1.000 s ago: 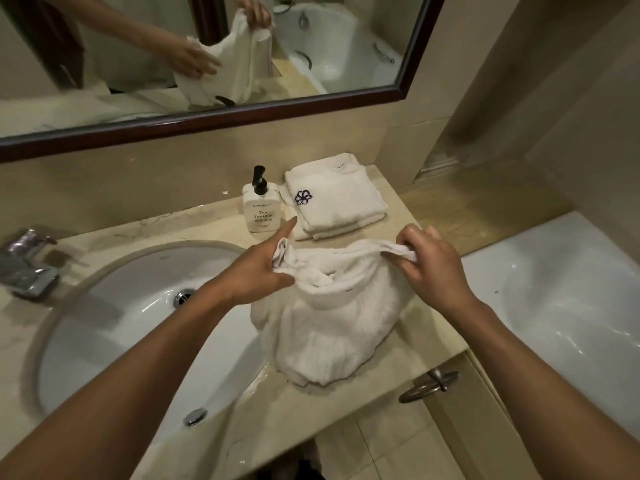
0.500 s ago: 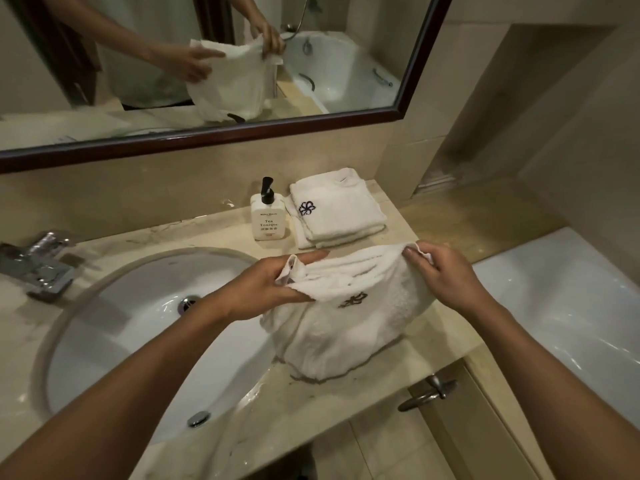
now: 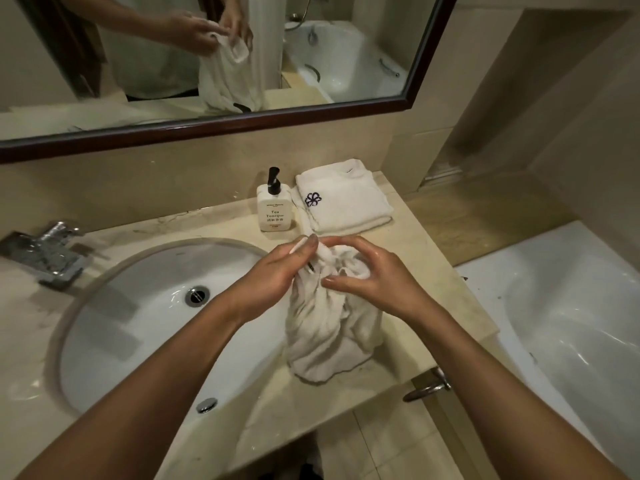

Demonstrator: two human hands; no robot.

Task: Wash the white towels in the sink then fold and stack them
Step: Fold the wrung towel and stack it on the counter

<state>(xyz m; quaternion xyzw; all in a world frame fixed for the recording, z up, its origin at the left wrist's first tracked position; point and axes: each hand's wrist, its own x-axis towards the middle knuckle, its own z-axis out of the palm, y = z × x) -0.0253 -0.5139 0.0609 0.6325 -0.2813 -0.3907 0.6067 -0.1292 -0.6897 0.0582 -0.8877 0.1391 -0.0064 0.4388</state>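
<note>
From the head camera, the person's left hand (image 3: 277, 275) and right hand (image 3: 374, 278) meet close together above the table (image 3: 426, 258), both at the top of a damp white towel (image 3: 329, 337). The left hand's fingers are curled round a gathered upper edge of the cloth; the right hand's thumb and fingers arch over the bunched top and seem to pinch it, though how firm that hold is cannot be judged from this angle. The rest of the towel hangs down in loose folds, and its lower end lies on the table just beside the sink (image 3: 145, 317), right of the basin's rim.

The step in hand looks like the start of a fold. To do it well, the person would likely need to find two true corners, draw them apart until the top edge runs straight, and let the cloth hang flat before laying it down; bunched as it is, any fold would come out lumpy. A wet towel drags, so lifting it off the stone first should help.

Behind the hands, a folded towel (image 3: 346, 199) already lies near the wall, bearing a dark embroidered flower emblem (image 3: 312, 199). Just left of it stands a white pump bottle (image 3: 275, 209), its label reading "Tea Tonique" above a line of Chinese characters; the smaller print above is too fine to read.
</note>
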